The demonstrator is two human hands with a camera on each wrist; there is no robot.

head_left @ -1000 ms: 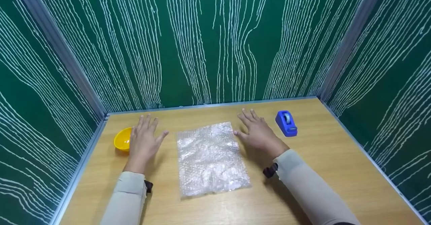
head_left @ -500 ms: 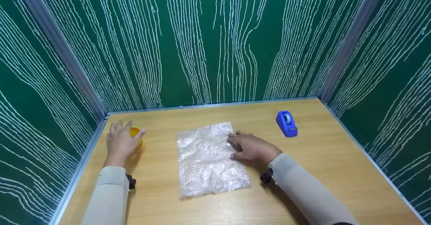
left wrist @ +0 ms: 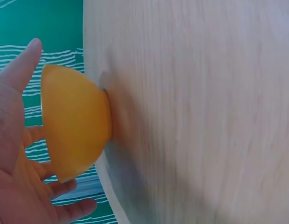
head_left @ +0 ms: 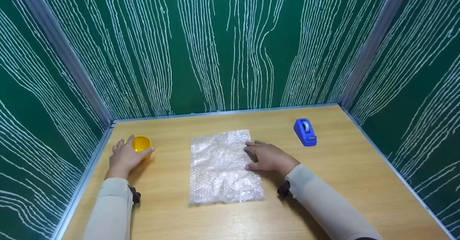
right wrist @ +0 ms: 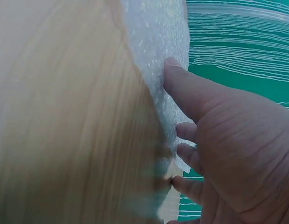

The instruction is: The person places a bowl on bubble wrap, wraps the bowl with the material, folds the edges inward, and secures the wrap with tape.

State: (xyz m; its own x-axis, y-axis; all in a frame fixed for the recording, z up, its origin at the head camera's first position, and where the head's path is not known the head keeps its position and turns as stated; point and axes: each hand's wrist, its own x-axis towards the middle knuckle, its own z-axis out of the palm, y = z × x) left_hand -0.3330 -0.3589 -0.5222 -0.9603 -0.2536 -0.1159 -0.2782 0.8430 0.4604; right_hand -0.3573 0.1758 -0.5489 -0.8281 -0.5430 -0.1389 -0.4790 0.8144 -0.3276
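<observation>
On the left of the table a yellow bowl (head_left: 141,143) stands upright. My left hand (head_left: 124,157) is spread around its near left side, thumb in front and fingers behind. In the left wrist view the bowl (left wrist: 74,123) rests on its base, and the thumb (left wrist: 25,63) points straight, apart from the wall. A sheet of clear bubble wrap (head_left: 222,168) lies flat at the centre. My right hand (head_left: 269,157) rests at its right edge, fingers loosely bent. In the right wrist view the thumb (right wrist: 182,81) overlaps the bubble wrap (right wrist: 154,42).
A blue tape dispenser (head_left: 305,132) with a roll of tape stands at the back right of the wooden table (head_left: 230,222). Green walls (head_left: 194,100) with white wavy lines enclose the table at the back and both sides.
My left hand has moved left from over the bowl's right side to its left side. My right hand has come down to the bubble wrap's edge, and the sheet has turned slightly clockwise.
</observation>
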